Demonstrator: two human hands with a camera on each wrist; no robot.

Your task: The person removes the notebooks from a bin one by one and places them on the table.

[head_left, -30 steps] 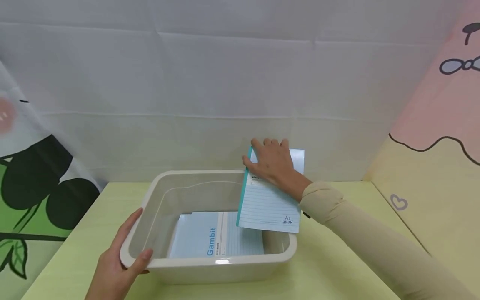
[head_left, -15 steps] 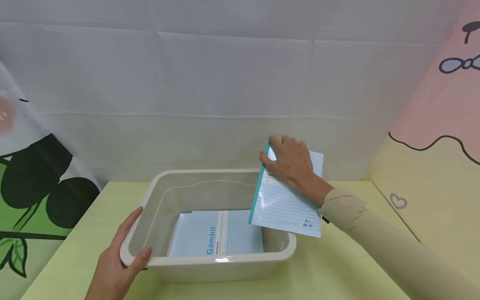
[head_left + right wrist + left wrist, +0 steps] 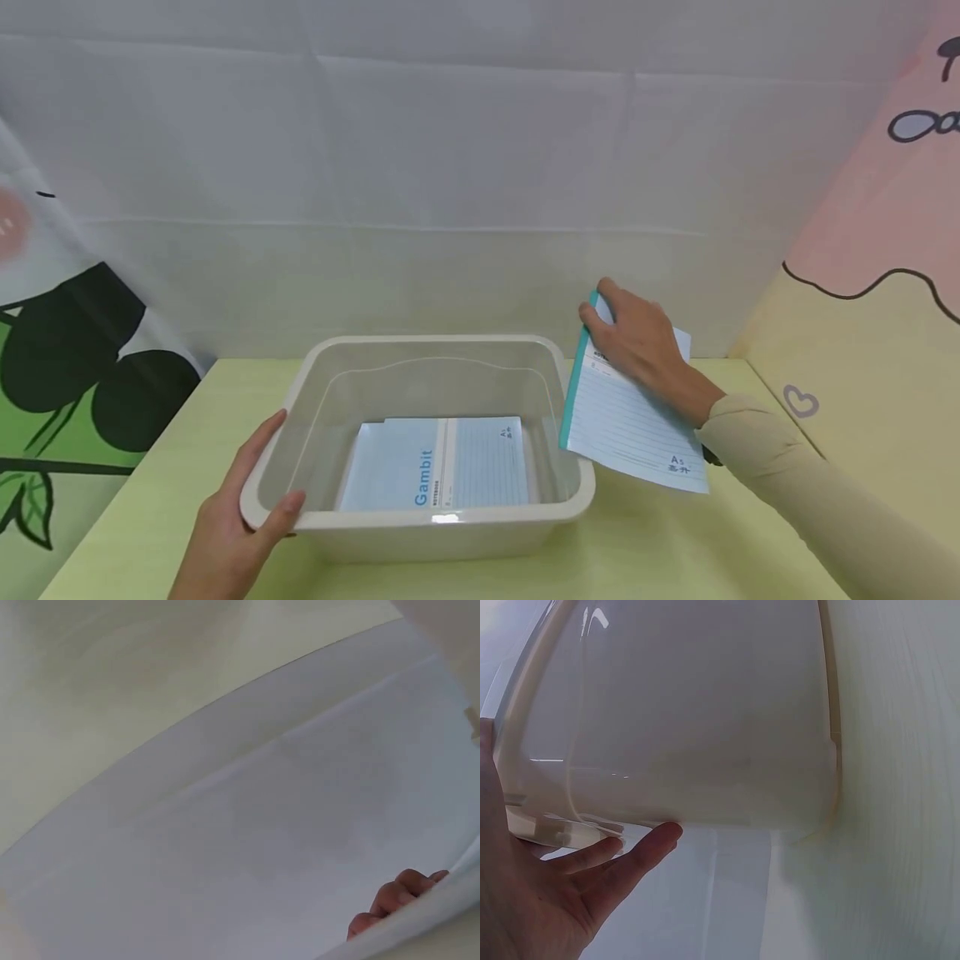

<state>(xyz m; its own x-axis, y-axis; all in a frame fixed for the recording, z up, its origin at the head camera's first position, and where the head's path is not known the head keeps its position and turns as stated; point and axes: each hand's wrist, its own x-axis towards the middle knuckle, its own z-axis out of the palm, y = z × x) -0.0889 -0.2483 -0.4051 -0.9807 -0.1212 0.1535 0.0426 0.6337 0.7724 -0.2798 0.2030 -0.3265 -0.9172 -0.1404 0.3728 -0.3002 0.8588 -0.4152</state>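
My left hand [image 3: 236, 508] grips the near left corner of a cream plastic basin [image 3: 450, 521], thumb over the front rim. In the left wrist view its fingers [image 3: 641, 859] lie along the basin's outer wall [image 3: 705, 712]. My right hand [image 3: 641, 337] holds a light blue notebook [image 3: 630, 433] with a teal spine, tilted, just right of the basin. The notebook's spine overlaps the basin's right rim in the head view. Right fingertips [image 3: 394, 896] show past an edge in the right wrist view. Inside the basin lie blue notebooks [image 3: 480, 462], the top one marked "Gambit".
The basin stands on a pale yellow-green table [image 3: 645, 542]. Behind it hangs a white cloth [image 3: 465, 167]. A printed panel with dark leaf shapes [image 3: 142, 400] is at the left, and a pink and cream panel [image 3: 877, 375] at the right.
My right hand has carried the notebook rightward from over the basin's right end to beside it, tilting it further. The left hand has stayed on the basin's corner.
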